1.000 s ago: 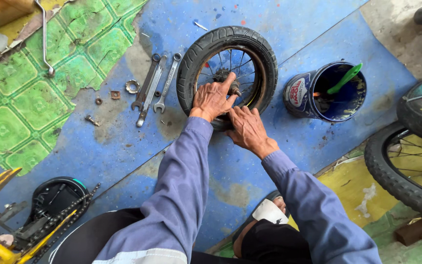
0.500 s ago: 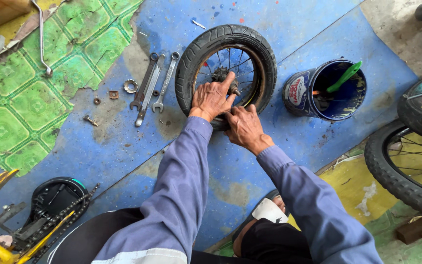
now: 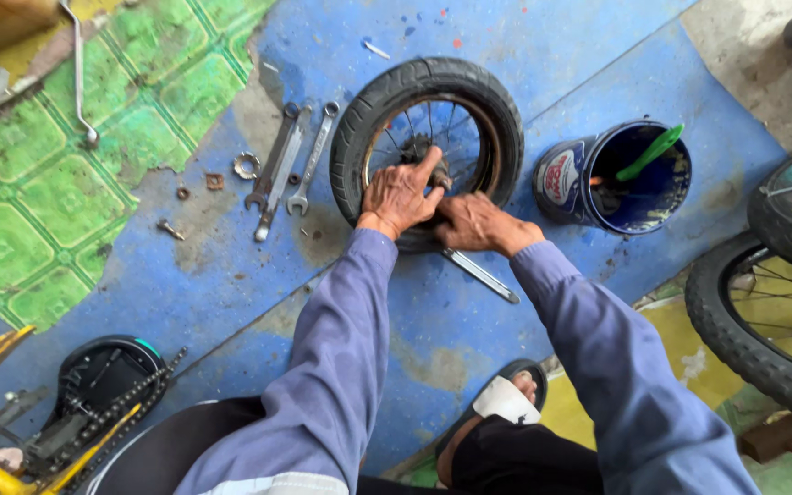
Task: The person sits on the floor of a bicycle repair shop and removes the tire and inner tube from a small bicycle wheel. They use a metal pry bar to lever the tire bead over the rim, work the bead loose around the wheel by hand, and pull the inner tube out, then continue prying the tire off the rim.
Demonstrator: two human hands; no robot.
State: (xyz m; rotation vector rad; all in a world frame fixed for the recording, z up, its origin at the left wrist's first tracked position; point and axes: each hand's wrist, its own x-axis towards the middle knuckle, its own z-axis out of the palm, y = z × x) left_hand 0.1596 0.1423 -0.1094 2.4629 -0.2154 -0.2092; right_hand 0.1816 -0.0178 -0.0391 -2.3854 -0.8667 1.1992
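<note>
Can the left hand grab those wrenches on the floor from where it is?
Probably yes. The left hand rests on the small wheel's tyre, and the wrenches lie on the floor just beyond its left side, with nothing between them.

Three wrenches (image 3: 281, 170) lay side by side on the blue floor (image 3: 524, 55). A small metal ring (image 3: 247, 165) sat just beside them. A blue can (image 3: 611, 179) held a green stick (image 3: 650, 152). A big bike wheel (image 3: 763, 325) lay at the right edge.
</note>
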